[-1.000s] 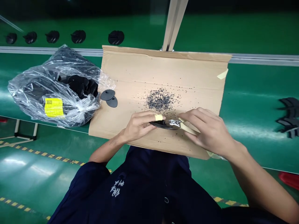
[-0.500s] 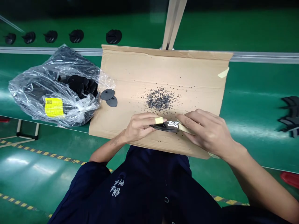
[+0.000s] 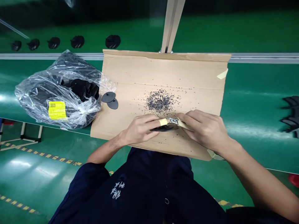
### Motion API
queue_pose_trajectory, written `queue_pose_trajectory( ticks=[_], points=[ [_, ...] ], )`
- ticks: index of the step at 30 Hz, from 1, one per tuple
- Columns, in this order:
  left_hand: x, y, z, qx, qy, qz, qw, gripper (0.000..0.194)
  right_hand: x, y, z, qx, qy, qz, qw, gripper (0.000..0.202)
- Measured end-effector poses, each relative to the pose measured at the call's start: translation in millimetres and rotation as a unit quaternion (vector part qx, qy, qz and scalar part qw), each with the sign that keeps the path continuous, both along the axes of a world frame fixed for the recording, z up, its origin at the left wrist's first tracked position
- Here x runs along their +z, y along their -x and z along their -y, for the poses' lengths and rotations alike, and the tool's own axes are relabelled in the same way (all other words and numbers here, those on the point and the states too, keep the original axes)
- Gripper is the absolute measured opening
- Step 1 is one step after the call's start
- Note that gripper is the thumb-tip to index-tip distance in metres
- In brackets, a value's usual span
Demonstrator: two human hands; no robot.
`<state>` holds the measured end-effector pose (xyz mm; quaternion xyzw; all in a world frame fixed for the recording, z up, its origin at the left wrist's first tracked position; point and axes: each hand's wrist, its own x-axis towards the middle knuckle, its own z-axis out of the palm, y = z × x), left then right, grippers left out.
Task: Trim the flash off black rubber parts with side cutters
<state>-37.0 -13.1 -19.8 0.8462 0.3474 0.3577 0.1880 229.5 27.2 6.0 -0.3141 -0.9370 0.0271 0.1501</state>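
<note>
Between the fingers of my left hand (image 3: 142, 128) is a black disc (image 3: 167, 128), held tilted over the near part of the cardboard sheet (image 3: 130, 70). A strip of yellow tape wraps one finger of that hand. My right hand (image 3: 204, 129) is closed around the pale handles of a pair of nippers (image 3: 173, 120). The metal head of the nippers meets the upper edge of the disc, beside my left fingertip; the jaws' tips are hidden there. Just beyond both hands lies a scattered heap of small black clippings (image 3: 160, 102).
Two flat black discs (image 3: 109, 97) overlap at the cardboard's left edge. A clear plastic bag (image 3: 35, 90) with black discs and a yellow label stands further left. Several black stacks (image 3: 112, 41) line the back. Dark curved parts (image 3: 291, 109) lie far right, and a post (image 3: 173, 25) rises behind.
The left fingers have shifted right, so the taped finger now reaches up to the nippers' head. The disc's face tilts more into view. The whole scene has shifted slightly with the camera.
</note>
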Motion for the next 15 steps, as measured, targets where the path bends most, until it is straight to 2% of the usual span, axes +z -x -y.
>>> queue_pose_trajectory(
  ticks=[4,6,8,11,13,15],
  points=[
    [-2.9,4.3,-4.1,0.027,-0.043,-0.063,0.997,0.022,-1.5,-7.1,-2.7,-0.015,0.008,0.027,1.000,0.030],
    [-2.3,11.4,-14.0,0.046,-0.013,-0.056,0.997,0.017,-7.9,-16.7,0.1,-0.040,0.022,0.024,0.999,0.034],
    [-0.5,22.8,-36.7,0.061,0.043,-0.044,0.996,0.020,-19.7,-27.2,5.6,-0.069,0.035,0.008,0.997,0.040],
    [5.1,46.3,-99.2,0.109,0.096,-0.031,0.989,0.040,-43.1,-38.9,14.3,-0.116,0.020,-0.018,0.993,0.044],
    [11.3,61.3,-152.6,0.158,0.085,-0.034,0.983,0.049,-55.6,-43.2,19.7,-0.145,0.003,-0.031,0.989,0.043],
    [17.0,68.5,-203.7,0.211,0.066,-0.080,0.972,0.047,-61.6,-45.7,26.4,-0.165,0.000,-0.047,0.985,0.039]
  ],
)
